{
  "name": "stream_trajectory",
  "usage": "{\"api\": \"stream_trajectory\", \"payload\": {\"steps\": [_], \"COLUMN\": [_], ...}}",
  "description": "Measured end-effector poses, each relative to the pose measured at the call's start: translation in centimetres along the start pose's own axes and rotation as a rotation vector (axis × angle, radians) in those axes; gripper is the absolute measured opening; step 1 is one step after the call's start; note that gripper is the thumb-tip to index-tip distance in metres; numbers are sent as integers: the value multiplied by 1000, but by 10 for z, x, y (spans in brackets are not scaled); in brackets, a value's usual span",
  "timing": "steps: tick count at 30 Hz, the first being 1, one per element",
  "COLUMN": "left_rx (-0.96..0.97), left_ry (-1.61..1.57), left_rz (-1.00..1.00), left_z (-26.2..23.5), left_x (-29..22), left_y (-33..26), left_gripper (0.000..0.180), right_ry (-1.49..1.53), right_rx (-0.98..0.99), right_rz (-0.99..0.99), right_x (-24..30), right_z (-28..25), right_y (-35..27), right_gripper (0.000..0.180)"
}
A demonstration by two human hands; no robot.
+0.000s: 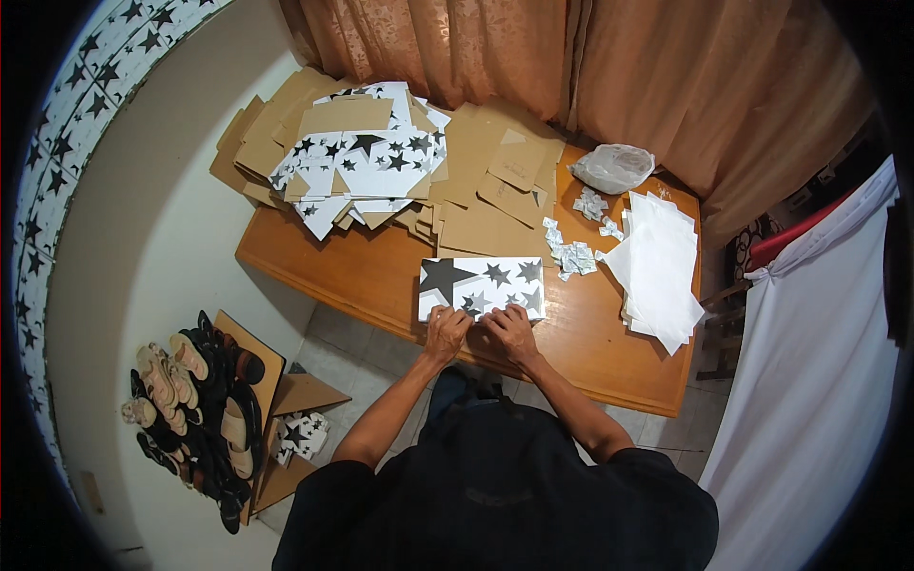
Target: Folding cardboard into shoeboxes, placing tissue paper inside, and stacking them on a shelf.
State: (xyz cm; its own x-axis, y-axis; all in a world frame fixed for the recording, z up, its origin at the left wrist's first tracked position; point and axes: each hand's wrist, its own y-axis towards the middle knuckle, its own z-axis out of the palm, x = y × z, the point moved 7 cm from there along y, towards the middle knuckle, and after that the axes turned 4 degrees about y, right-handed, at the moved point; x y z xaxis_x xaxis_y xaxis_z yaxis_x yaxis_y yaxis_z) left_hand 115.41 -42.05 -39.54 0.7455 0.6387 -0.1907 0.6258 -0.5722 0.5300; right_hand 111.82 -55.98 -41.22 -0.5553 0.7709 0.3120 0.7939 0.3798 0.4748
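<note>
A white box with black and grey stars rests closed at the front edge of the wooden table, its long side toward me. My left hand grips the near edge of this box left of its middle, fingers bent over the rim. On the same edge, a little to the right, my right hand also has its fingers curled onto the box. My thumbs are mostly hidden, and whatever lies inside the box is out of sight.
Flat brown cardboard and star-printed sheets pile up at the back left. Small white packets, a clear plastic bag and white paper lie on the right of the table. A shoe rack stands lower left.
</note>
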Motion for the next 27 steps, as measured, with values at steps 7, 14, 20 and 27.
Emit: {"api": "stream_trajectory", "payload": {"steps": [7, 14, 20, 27], "left_rx": [-29, 32, 451, 780], "left_ry": [8, 10, -477, -1328], "left_rz": [-53, -40, -435, -972], "left_z": [0, -14, 9, 76], "left_x": [-2, -5, -20, -60], "left_y": [2, 16, -4, -30], "left_gripper": [11, 11, 17, 81], "right_ry": [-84, 96, 282, 703], "right_rx": [34, 59, -142, 62], "right_rz": [43, 106, 470, 936], "right_x": [0, -12, -86, -155], "right_z": [0, -15, -52, -6], "right_y": [5, 21, 40, 23], "right_gripper": [38, 39, 39, 81]}}
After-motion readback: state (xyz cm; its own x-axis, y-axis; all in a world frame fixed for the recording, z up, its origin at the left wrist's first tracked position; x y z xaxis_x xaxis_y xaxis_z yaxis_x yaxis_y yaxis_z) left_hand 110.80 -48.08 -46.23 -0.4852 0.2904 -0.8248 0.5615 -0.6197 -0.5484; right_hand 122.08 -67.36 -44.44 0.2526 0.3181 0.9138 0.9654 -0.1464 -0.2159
